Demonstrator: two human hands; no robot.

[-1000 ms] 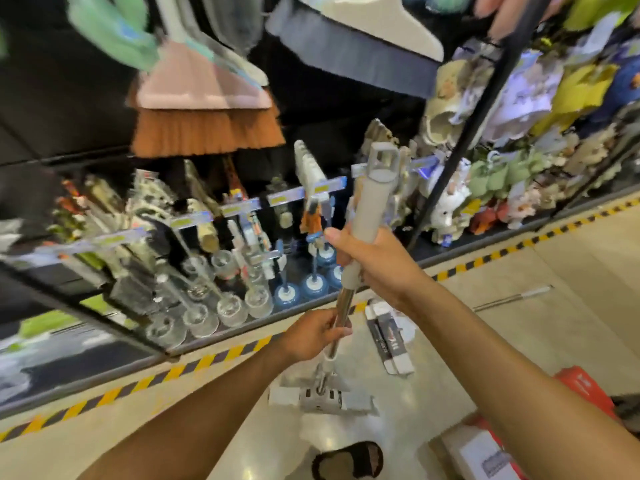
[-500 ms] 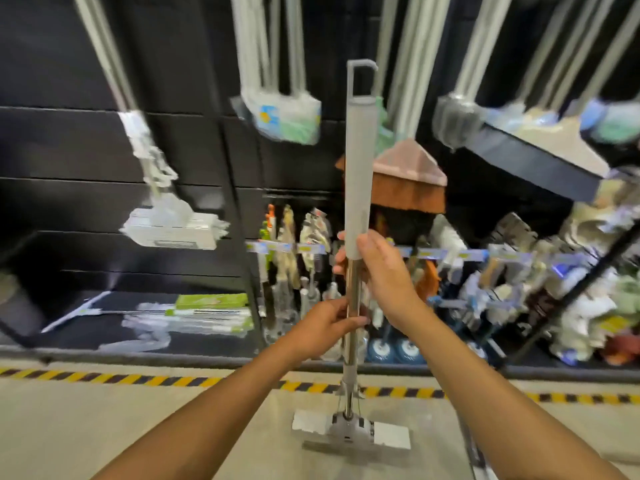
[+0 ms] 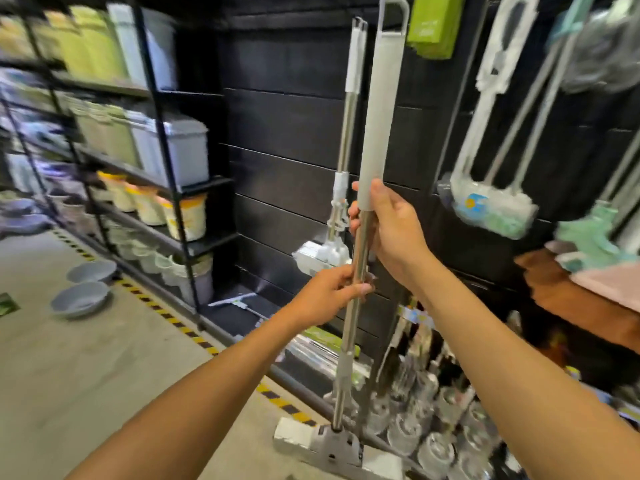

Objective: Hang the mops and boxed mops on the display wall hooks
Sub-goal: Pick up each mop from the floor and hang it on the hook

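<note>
- Upright in the middle of the view, a grey-handled mop (image 3: 377,109) is held in front of the black display wall (image 3: 287,133); its hanging loop (image 3: 393,15) is at 12 o'clock and its flat head (image 3: 332,441) is low at 6 o'clock, over the floor (image 3: 86,375), though whether the two touch cannot be told
- The right hand (image 3: 391,226) has its grip closed round the shaft where the grey sleeve gives way to bare metal
- The left hand (image 3: 329,296), just below at that hand's 7 o'clock, wraps its grip round the metal tube, thumb and fingers curled on it
- Just beside the held mop, at its 9 o'clock, a second mop (image 3: 348,133) hangs against the wall, its white head (image 3: 322,252) roughly level with the hands
- A green box (image 3: 433,26) hangs on the wall at 1 o'clock
- More hung mops (image 3: 491,206) with fluffy heads show, blurred, at 3 o'clock
- A black shelving rack (image 3: 162,133) with bins and buckets fills 9 to 10 o'clock
- Two grey basins (image 3: 79,299) sit on the floor at 8 o'clock, near the yellow-and-black tape (image 3: 166,313)
</note>
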